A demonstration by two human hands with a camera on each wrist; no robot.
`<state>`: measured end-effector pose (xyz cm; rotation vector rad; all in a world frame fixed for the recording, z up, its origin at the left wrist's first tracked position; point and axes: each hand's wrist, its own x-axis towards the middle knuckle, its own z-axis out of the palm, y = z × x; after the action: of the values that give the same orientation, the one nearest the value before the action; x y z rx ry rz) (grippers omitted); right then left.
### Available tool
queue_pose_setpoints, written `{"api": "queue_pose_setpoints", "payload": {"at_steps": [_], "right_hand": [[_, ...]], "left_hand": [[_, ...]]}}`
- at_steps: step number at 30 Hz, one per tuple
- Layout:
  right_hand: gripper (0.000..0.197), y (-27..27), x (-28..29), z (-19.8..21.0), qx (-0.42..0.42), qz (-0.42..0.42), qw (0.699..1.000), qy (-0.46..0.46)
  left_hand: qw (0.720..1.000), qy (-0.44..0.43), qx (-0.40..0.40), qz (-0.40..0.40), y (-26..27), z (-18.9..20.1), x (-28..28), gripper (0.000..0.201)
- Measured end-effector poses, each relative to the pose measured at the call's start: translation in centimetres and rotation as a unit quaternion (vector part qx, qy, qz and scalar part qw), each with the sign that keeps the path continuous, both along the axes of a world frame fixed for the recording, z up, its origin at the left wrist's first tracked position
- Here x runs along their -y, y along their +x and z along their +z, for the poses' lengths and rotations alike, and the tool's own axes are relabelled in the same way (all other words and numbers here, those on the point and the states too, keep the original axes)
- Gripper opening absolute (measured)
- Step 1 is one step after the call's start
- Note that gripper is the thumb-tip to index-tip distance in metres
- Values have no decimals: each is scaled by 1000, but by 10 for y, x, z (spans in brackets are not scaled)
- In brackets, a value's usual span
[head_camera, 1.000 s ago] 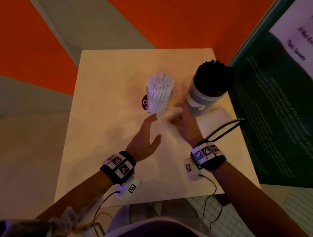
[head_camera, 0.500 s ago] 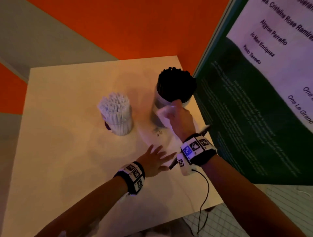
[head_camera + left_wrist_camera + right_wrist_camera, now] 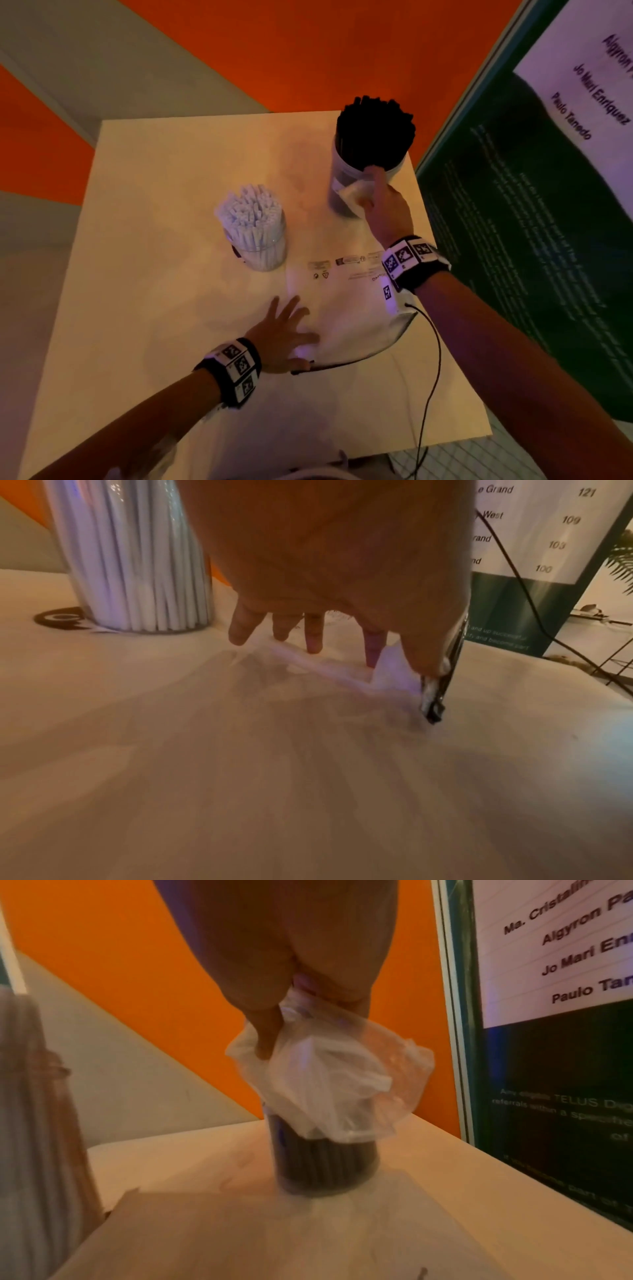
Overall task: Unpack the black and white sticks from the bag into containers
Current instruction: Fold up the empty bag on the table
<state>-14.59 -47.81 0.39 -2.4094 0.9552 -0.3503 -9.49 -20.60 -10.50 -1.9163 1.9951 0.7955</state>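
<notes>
White sticks [image 3: 251,222] stand packed in a clear container [image 3: 265,258] at mid-table, also seen as white sticks [image 3: 130,561] in the left wrist view. Black sticks [image 3: 375,137] fill a second container [image 3: 337,192] at the back right. My right hand [image 3: 383,202] pinches a crumpled piece of clear plastic [image 3: 329,1085] right against that black stick container [image 3: 325,1164], one finger reaching its rim. A clear zip bag [image 3: 356,322] lies flat on the table. My left hand [image 3: 284,329] rests on its left edge with fingers [image 3: 313,631] spread and straight.
A green and white banner [image 3: 531,240] stands close along the table's right edge [image 3: 445,308]. A black cable [image 3: 433,359] hangs from my right wrist over the table's front right. Orange and grey wall behind. Bare tabletop [image 3: 144,274] lies to the left.
My right hand carried the crumpled plastic from the table's middle up to the black stick container. My left hand dropped back and settled flat on the bag.
</notes>
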Motion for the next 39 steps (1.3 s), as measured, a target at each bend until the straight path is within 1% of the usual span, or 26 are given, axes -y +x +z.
{"api": "queue_pose_setpoints", "payload": {"at_steps": [2, 3, 4, 6, 8, 10, 13, 14, 15, 18, 20, 22, 24, 25, 27, 29, 30, 31, 32, 33, 34, 35, 36, 37, 38, 39], "right_hand": [[63, -7, -7, -3, 26, -3, 999, -37], [58, -11, -14, -4, 37, 6, 997, -63], [47, -17, -23, -6, 44, 28, 995, -88], [23, -34, -51, -16, 29, 105, 986, -123], [16, -61, -89, -34, -6, 187, 971, -148], [26, -95, -129, -57, -44, 248, 959, -127], [74, -133, -171, -82, -171, 296, 936, -89], [82, -140, -176, -88, -192, 293, 934, -67], [79, -144, -178, -91, -191, 292, 936, -52], [31, -151, -179, -96, -105, 278, 955, -24], [33, -151, -178, -95, -110, 270, 957, -4], [31, -149, -177, -101, -136, 255, 957, 13], [24, -146, -175, -99, -130, 227, 961, 89], [21, -145, -175, -96, -121, 211, 960, 137], [16, -146, -173, -91, -113, 189, 953, 207], [22, -147, -172, -90, -91, 177, 946, 256], [25, -147, -173, -88, -81, 174, 947, 257], [27, -149, -176, -87, -71, 180, 953, 231], [31, -152, -181, -88, -66, 194, 965, 166], [40, -157, -187, -91, -74, 217, 971, 73], [54, -162, -194, -95, -109, 239, 965, -18], [67, -166, -199, -96, -158, 249, 952, -76], [74, -170, -205, -97, -188, 243, 945, -108], [69, -174, -208, -100, -188, 232, 946, -128], [56, -176, -209, -102, -166, 220, 952, -136], [43, -175, -209, -103, -134, 203, 961, -134]], "left_hand": [[1000, 8, 14, -4, 2, -2, -3, 64], [1000, 10, 17, -2, 3, -2, -5, 65], [1000, 13, 21, 0, 5, -3, -7, 66], [999, 20, 33, -2, 9, -1, -11, 67], [999, 27, 47, 2, 15, 1, -15, 69], [998, 30, 58, 14, 20, 3, -21, 71], [996, 36, 74, 21, 20, 7, -26, 74], [996, 40, 80, 23, 18, 9, -27, 76], [995, 43, 85, 27, 14, 11, -27, 80], [993, 26, 110, 35, -5, 14, -29, 96], [992, -40, 116, 14, -23, 19, -29, 101], [988, -111, 97, -39, -43, 24, -31, 99], [975, -192, 69, -85, -58, 21, -34, 101], [972, -210, 53, -90, -63, 19, -35, 102], [977, -197, 34, -69, -66, 21, -33, 92], [983, -170, 42, -56, -65, 21, -30, 72], [986, -156, 27, -45, -63, 22, -30, 65], [988, -149, 12, -41, -61, 22, -30, 59], [988, -149, 6, -42, -59, 22, -30, 54], [988, -149, 9, -38, -58, 24, -31, 50], [989, -145, 17, -31, -57, 26, -30, 46], [988, -151, 16, -16, -57, 26, -29, 42], [991, -134, -12, 7, -56, 27, -28, 37], [992, -112, -46, 37, -56, 28, -25, 32], [994, -82, -56, 54, -56, 26, -23, 29], [993, -77, -60, 61, -58, 24, -23, 26]]}}
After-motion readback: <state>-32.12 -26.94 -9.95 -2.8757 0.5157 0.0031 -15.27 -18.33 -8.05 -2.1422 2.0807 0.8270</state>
